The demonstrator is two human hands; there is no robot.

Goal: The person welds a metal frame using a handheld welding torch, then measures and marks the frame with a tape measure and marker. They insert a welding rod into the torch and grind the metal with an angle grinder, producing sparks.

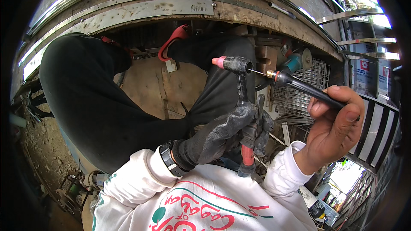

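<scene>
While both hands work close together above the lap:
Left hand [222, 134]: gloved — fingers wrapped around the welding torch [239, 85], pink nozzle up.
Right hand [336, 122]: bare — pinching a long black back cap [306, 87], its thin rod meeting the torch head.

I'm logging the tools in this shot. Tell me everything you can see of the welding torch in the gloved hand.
The welding torch stands roughly upright, its black head at the top turned left and tipped with a pink nozzle. A thin metal rod juts right from the head into the black back cap pinched by the bare right hand. The left hand, in a dark grey glove, wraps the dark handle; below it a red section shows, running down toward the white shirt.
</scene>
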